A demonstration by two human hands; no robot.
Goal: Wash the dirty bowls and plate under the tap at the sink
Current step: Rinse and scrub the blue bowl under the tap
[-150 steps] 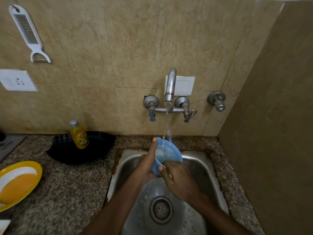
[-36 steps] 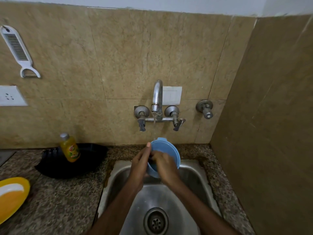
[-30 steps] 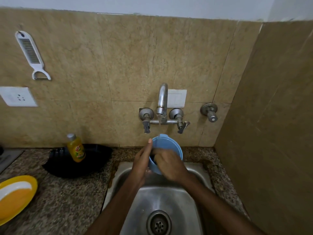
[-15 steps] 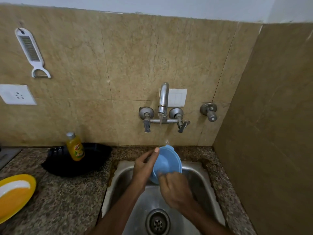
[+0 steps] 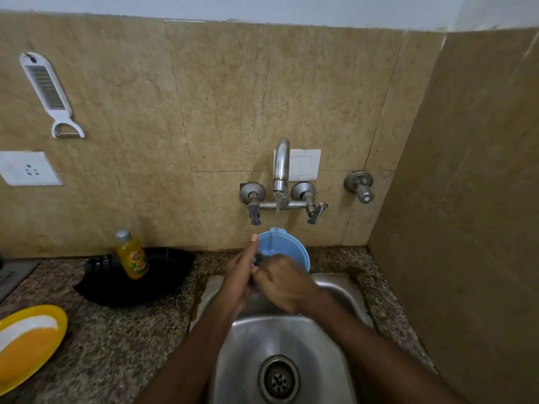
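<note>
Bowl-rinsing step right now, blue bowl [image 5: 287, 250] tipped up under the tap [image 5: 281, 167] with a thin stream landing inside near the 12 o'clock rim. Sits above the back edge of the sink [image 5: 335, 290], roughly 12 o'clock from the drain [image 5: 278, 379].

Tips for doing this bit well, going by the look of it:
- Keep turning the bowl so the stream sweeps the whole inner wall, not just one stripe.
- Rub with the fingertips while the water runs, then flip and hit the outside and base too.
- Hold it low over the basin so splash stays off the granite counter [image 5: 116, 345].
- Wet plastic gets slippery, so a firm pinch on the rim helps.

Grip-wise: left hand [image 5: 240, 279] braced against the bowl's 9 o'clock edge, fingers long and fairly straight, thumb tip poking up beside the rim. Right hand [image 5: 283, 282] curled over the 6 o'clock lip, fingers tucked in toward the inside, probably scrubbing; can't tell exactly how much of them is inside. Something small and dark between the two hands, can't make out what.

Yellow plate [image 5: 27, 342] waiting way over at 9 o'clock on the counter, looks unwashed yet. Soap bottle [image 5: 131, 255] parked at about 10 o'clock in a black tray [image 5: 163, 284].
</note>
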